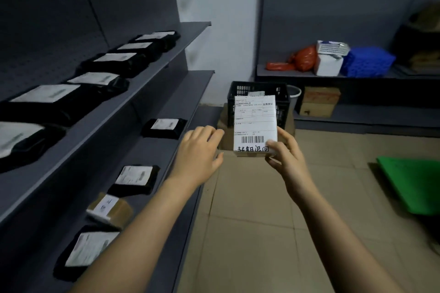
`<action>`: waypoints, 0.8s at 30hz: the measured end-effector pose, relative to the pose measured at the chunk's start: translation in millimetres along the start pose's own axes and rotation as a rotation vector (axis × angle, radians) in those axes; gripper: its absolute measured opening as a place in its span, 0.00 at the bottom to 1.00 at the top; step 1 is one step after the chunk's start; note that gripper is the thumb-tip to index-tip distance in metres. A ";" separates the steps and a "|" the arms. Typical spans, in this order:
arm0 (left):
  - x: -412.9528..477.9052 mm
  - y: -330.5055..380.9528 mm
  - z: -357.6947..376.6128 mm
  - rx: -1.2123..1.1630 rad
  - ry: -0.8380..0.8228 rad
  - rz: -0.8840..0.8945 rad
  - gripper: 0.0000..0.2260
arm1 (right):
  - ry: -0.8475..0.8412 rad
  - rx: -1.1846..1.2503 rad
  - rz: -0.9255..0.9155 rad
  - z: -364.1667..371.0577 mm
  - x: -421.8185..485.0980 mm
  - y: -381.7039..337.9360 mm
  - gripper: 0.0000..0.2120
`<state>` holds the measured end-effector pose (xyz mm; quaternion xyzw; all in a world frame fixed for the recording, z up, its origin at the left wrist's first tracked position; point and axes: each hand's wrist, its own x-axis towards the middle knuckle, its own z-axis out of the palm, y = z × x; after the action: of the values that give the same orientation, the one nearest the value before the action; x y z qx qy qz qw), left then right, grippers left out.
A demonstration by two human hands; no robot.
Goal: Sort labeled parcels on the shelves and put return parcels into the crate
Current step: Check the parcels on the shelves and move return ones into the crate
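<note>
parcels on shelves at left, crate ahead on floor, boxes right of it

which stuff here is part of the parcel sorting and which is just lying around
Job: labelled parcel in the right hand, black crate, shelf parcels.
Lying about: orange bag, blue basket, green board, cardboard box, bucket.

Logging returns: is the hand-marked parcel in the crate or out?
Out: the right hand holds the parcel up, in front of the black crate.
</note>
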<state>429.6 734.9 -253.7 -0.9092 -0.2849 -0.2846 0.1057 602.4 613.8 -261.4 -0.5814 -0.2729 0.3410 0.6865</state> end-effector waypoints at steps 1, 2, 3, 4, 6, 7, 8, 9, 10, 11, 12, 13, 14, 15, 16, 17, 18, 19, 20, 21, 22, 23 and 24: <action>16.9 -10.1 8.8 -0.011 0.006 0.024 0.19 | 0.024 -0.001 -0.003 4.4 15.4 -1.0 0.21; 33.5 -19.3 17.6 -0.022 0.013 0.046 0.19 | 0.046 0.000 -0.003 8.0 30.8 -1.8 0.21; 49.3 -27.6 26.6 -0.035 0.015 0.062 0.19 | 0.067 0.004 -0.002 11.0 46.1 -2.4 0.21; 64.6 -34.9 36.2 -0.049 0.012 0.074 0.19 | 0.087 0.009 -0.002 13.4 61.4 -2.6 0.21; 91.4 -45.8 56.4 -0.077 0.003 0.092 0.19 | 0.122 0.012 0.002 14.9 90.3 -2.1 0.21; 104.1 -49.9 67.3 -0.088 0.000 0.104 0.19 | 0.140 0.009 0.003 14.1 105.1 -1.2 0.21; 116.9 -53.8 78.8 -0.096 0.000 0.117 0.19 | 0.156 0.005 0.003 12.5 120.3 -0.2 0.21; 129.9 -57.2 90.6 -0.105 -0.001 0.129 0.19 | 0.169 0.001 0.003 9.9 136.2 1.3 0.21; 143.1 -60.2 103.0 -0.113 -0.003 0.137 0.19 | 0.178 -0.003 0.003 6.8 152.1 2.4 0.21; 156.8 -62.4 115.6 -0.119 -0.006 0.143 0.19 | 0.186 -0.008 0.003 2.9 168.8 3.9 0.21; 171.4 -64.2 128.8 -0.124 -0.011 0.148 0.19 | 0.194 -0.013 0.001 -1.1 186.5 4.8 0.21; 186.6 -65.6 142.0 -0.127 -0.014 0.152 0.19 | 0.203 -0.014 0.000 -5.6 205.0 5.7 0.21; 202.8 -66.5 155.6 -0.129 -0.018 0.153 0.19 | 0.211 -0.013 0.000 -10.7 224.8 5.9 0.21; 219.5 -67.0 169.1 -0.128 -0.022 0.155 0.19 | 0.216 -0.008 0.003 -15.8 245.1 5.9 0.21; 236.4 -67.4 182.7 -0.123 -0.025 0.156 0.19 | 0.217 -0.003 0.007 -21.0 266.1 5.7 0.21; 253.5 -67.7 195.8 -0.119 -0.027 0.154 0.19 | 0.216 0.001 0.008 -26.5 287.3 4.9 0.21; 270.8 -67.9 208.2 -0.118 -0.027 0.147 0.19 | 0.214 0.001 0.008 -32.0 308.7 3.1 0.21; 288.7 -68.5 220.0 -0.119 -0.029 0.135 0.19 | 0.213 -0.001 0.007 -37.5 330.8 0.9 0.20; 305.7 -69.5 231.1 -0.119 -0.032 0.122 0.19 | 0.208 -0.006 0.006 -42.3 351.3 -2.6 0.20; 322.0 -70.8 241.7 -0.117 -0.036 0.110 0.19 | 0.202 -0.014 0.005 -46.9 371.1 -5.9 0.20; 337.9 -72.4 252.3 -0.116 -0.038 0.098 0.19 | 0.193 -0.023 0.002 -51.2 390.5 -9.4 0.21; 353.2 -74.4 262.8 -0.116 -0.039 0.087 0.19 | 0.185 -0.031 0.000 -55.4 410.0 -11.9 0.21; 367.5 -76.6 273.5 -0.119 -0.039 0.075 0.19 | 0.179 -0.037 0.002 -59.4 428.9 -13.5 0.21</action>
<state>758.6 1062.6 -262.2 -0.9293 -0.2352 -0.2790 0.0563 915.6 913.2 -267.9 -0.6223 -0.2159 0.2835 0.6969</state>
